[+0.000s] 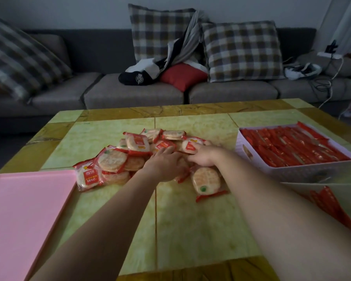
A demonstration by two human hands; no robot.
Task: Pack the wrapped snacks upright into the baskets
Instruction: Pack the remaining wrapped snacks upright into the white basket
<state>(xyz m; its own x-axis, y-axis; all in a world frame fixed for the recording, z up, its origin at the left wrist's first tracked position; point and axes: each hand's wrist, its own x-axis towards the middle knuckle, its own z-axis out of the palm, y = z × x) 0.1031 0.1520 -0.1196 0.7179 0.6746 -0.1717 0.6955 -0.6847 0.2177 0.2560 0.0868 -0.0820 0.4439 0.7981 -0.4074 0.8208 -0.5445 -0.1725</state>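
Observation:
A heap of wrapped rice-cracker snacks (130, 157) in clear and red wrappers lies on the middle of the yellow-green table (190, 220). My left hand (164, 163) lies palm down on the heap's right part, fingers spread over the packets. My right hand (203, 157) is beside it, its fingers closed on one snack packet (190, 147) at the heap's right end. A white basket (292, 171) at the right is filled with snacks standing upright in red rows. A second basket (320, 191), nearer me at the right edge, holds a few upright packets and is partly hidden by my right arm.
A pink tray (22, 216) lies at the table's near left corner. One packet (207, 181) lies apart under my right wrist. Behind the table stands a grey sofa (130, 92) with plaid cushions, a red cushion and clothes.

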